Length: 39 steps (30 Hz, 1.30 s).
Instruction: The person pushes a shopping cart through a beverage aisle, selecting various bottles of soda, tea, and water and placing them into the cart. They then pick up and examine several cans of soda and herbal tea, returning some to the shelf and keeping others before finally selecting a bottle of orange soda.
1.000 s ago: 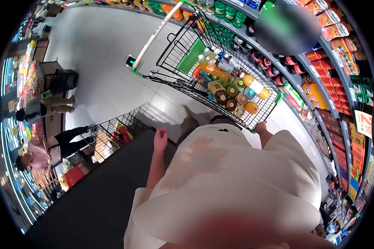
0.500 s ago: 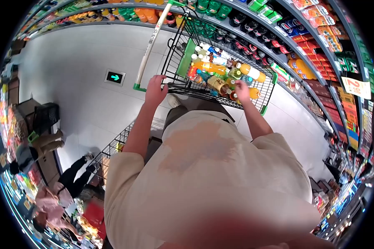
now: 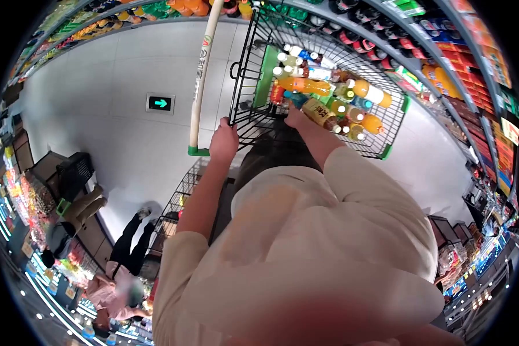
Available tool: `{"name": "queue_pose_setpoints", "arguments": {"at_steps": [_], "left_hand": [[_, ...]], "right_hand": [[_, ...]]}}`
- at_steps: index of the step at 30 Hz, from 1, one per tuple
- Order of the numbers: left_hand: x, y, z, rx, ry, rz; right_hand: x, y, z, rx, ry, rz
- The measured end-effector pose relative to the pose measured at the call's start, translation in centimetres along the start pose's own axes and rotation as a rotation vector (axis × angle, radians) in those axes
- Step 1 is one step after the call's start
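Left hand [image 3: 224, 141] is curled tight round the near wire rim of the cart [image 3: 245, 57], just beside the green end of its pale handle [image 3: 200, 75]; right hand [image 3: 297, 118] is sunk into the cart beyond it, against a brown bottle [image 3: 321, 114], fingers hidden, so I cannot tell whether it grips; past that hand lie more bottles, one orange [image 3: 305, 86]; further right run shelves [image 3: 444, 52] of drinks; left of the left hand a green arrow sign [image 3: 160, 103] is set in the floor; well behind, another person [image 3: 124, 254] bends low.
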State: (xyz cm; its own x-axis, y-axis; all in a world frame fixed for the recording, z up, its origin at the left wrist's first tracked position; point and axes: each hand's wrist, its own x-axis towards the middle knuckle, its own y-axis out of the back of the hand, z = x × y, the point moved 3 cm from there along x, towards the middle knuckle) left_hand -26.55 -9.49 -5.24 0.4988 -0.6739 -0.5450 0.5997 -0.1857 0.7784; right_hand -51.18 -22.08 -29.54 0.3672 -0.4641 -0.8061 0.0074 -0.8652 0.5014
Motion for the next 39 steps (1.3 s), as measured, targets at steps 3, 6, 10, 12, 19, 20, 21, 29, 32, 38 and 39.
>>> {"name": "queue_pose_setpoints", "arguments": {"at_steps": [3,6,10,12,19,20,21,29,32,38,39], "left_hand": [[0.7,-0.6,-0.2,0.02,0.029,-0.007],[0.6,-0.3,0.4,0.023,0.07,-0.037],[0.9,-0.3,0.5,0.071,0.079,-0.048],[0.8,-0.7,0.3,0.07,0.023,0.036],[0.8,-0.7,0.4,0.054,0.041,0.041],[0.7,-0.6,0.5,0.057,0.034,0.047],[0.6,-0.4,0.6,0.058,0.028,0.055],[-2.5,1.9,3.3,-0.149,-0.421,0.489],[-4.4,2.7,6.0,-0.189,-0.592,0.37],[-5.4,3.1,9.3,-0.419,-0.325,-0.063],[-5.4,3.2,9.0,-0.544,-0.258,-0.065]], "right_hand": [[3.6,-0.8,-0.9,-0.289,0.081,0.093],[6.4,-1.1,-0.5,-0.111,-0.077,-0.018],[9.4,-2.1,0.8,-0.142,-0.078,-0.01],[11.0,-4.0,1.7,-0.124,-0.12,0.042],[8.5,-1.8,0.7,-0.144,-0.02,0.053],[7.6,-1.7,1.0,-0.153,0.04,0.035],[6.4,-1.3,0.9,-0.164,0.102,0.019],[-7.4,10.5,-4.4,0.233,0.321,0.191],[-16.1,18.1,-8.6,0.275,0.351,0.259],[-21.9,18.9,-12.8,0.641,0.672,-0.038],[-20.4,17.5,-12.3,0.785,0.597,-0.212]]}}
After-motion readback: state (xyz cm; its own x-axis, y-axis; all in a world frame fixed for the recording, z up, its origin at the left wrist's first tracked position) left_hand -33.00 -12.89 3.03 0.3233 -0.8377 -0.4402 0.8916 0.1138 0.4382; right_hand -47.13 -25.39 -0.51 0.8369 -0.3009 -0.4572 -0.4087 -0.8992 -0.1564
